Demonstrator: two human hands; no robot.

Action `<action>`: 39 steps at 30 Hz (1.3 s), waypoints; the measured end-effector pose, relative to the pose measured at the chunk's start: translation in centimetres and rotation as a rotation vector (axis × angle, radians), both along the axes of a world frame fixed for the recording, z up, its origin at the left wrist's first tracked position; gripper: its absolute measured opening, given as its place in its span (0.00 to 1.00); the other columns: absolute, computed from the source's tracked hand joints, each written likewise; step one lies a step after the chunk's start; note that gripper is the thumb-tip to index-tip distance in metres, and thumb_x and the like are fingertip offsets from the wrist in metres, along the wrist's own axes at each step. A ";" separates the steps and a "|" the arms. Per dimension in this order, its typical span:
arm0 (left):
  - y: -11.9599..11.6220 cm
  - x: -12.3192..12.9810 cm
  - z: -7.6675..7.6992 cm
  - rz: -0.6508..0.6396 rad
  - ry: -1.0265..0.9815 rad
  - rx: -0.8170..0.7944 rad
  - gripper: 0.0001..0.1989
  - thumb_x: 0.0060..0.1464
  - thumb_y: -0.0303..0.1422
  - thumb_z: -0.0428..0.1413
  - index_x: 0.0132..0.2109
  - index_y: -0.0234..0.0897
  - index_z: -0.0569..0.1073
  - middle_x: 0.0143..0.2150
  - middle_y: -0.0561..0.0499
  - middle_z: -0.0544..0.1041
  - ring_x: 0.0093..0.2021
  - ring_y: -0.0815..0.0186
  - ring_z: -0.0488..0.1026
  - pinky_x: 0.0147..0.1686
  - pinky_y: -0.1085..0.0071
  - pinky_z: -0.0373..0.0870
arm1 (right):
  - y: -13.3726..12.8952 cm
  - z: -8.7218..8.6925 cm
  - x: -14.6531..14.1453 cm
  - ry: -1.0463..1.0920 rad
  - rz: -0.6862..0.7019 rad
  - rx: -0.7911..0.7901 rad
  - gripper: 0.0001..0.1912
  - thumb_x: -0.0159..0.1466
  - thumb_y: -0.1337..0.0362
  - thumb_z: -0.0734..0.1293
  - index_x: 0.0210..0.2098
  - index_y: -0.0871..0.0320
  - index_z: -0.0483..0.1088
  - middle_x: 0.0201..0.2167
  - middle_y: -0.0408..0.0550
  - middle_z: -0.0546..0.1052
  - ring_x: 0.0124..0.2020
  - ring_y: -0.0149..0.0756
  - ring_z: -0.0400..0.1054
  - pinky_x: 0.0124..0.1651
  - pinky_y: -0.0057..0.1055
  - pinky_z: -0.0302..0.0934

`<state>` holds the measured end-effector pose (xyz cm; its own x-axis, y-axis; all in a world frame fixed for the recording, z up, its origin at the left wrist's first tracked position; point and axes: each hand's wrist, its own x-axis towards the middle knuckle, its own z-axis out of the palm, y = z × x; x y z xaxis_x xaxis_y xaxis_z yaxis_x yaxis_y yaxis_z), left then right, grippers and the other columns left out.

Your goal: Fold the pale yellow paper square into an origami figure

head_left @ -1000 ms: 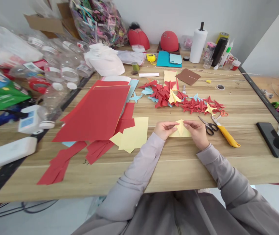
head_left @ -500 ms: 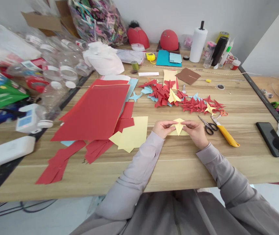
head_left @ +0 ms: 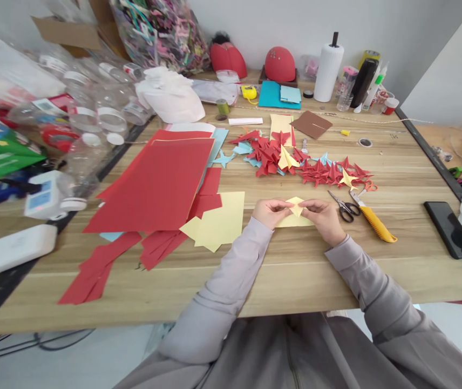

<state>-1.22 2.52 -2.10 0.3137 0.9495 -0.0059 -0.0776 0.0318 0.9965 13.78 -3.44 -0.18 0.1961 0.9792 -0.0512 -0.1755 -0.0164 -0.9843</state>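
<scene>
From the head camera, far left, I see clear plastic bottles (head_left: 97, 108) heaped beyond the edge of the wooden bench (head_left: 296, 281). Moving right, large red paper sheets (head_left: 150, 183) lie overlapping on the bench, with red paper offcuts (head_left: 158, 248) at their near edge and a pale yellow paper offcut (head_left: 218, 221) just beside them.

Next comes my left hand (head_left: 269, 212), just right of that yellow offcut. Its fingers (head_left: 283, 205) are pinched together on the left side of the folded yellow paper (head_left: 296, 215), which sits between my hands, just above the bench and near its front edge. My right hand (head_left: 324, 219) mirrors this, with its fingers (head_left: 306, 205) clamped on the paper's right side. The two sets of fingertips nearly meet over the fold.

Farther back, folded red paper shapes (head_left: 296, 162) spread in a loose band, mixed with a few yellow and light blue ones. Right of my right hand, black-handled scissors (head_left: 346, 209) lie just beside a yellow utility knife (head_left: 374, 227). At far right, a black smartphone (head_left: 452, 229) lies face up on the bench.
</scene>
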 end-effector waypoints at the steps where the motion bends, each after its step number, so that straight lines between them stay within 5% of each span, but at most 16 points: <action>1: -0.1 0.0 0.1 0.006 0.003 0.013 0.15 0.28 0.39 0.69 0.27 0.36 0.80 0.33 0.44 0.81 0.33 0.59 0.77 0.36 0.65 0.73 | 0.0 0.1 0.0 0.002 -0.001 -0.002 0.16 0.39 0.58 0.78 0.27 0.56 0.77 0.25 0.44 0.79 0.29 0.34 0.73 0.36 0.32 0.67; 8: -0.9 0.4 1.0 0.079 0.037 0.067 0.14 0.31 0.41 0.68 0.25 0.36 0.79 0.29 0.46 0.80 0.31 0.62 0.76 0.35 0.66 0.72 | -0.2 0.1 -0.4 -0.022 -0.055 -0.006 0.14 0.42 0.55 0.77 0.23 0.57 0.76 0.23 0.44 0.79 0.24 0.31 0.69 0.29 0.29 0.64; 15: -1.2 1.0 1.2 0.140 -0.037 -0.088 0.22 0.25 0.43 0.69 0.30 0.33 0.80 0.26 0.47 0.80 0.26 0.65 0.74 0.28 0.68 0.72 | -0.3 -0.1 -0.5 0.053 -0.066 -0.031 0.15 0.43 0.55 0.77 0.22 0.57 0.73 0.19 0.41 0.76 0.20 0.29 0.67 0.24 0.27 0.61; 25: -0.6 0.6 0.5 0.065 -0.162 -0.269 0.24 0.32 0.47 0.67 0.35 0.33 0.80 0.28 0.48 0.80 0.27 0.67 0.73 0.30 0.72 0.69 | -0.2 -0.1 -0.5 0.081 -0.123 -0.078 0.16 0.42 0.54 0.77 0.21 0.57 0.71 0.20 0.41 0.76 0.20 0.29 0.66 0.24 0.26 0.60; 39: -1.0 0.7 1.4 0.006 -0.123 -0.254 0.23 0.31 0.42 0.68 0.36 0.33 0.79 0.33 0.46 0.81 0.31 0.64 0.75 0.35 0.68 0.71 | -0.1 -0.2 -0.4 -0.027 -0.156 -0.106 0.19 0.40 0.53 0.77 0.20 0.58 0.68 0.17 0.40 0.73 0.18 0.28 0.63 0.22 0.26 0.56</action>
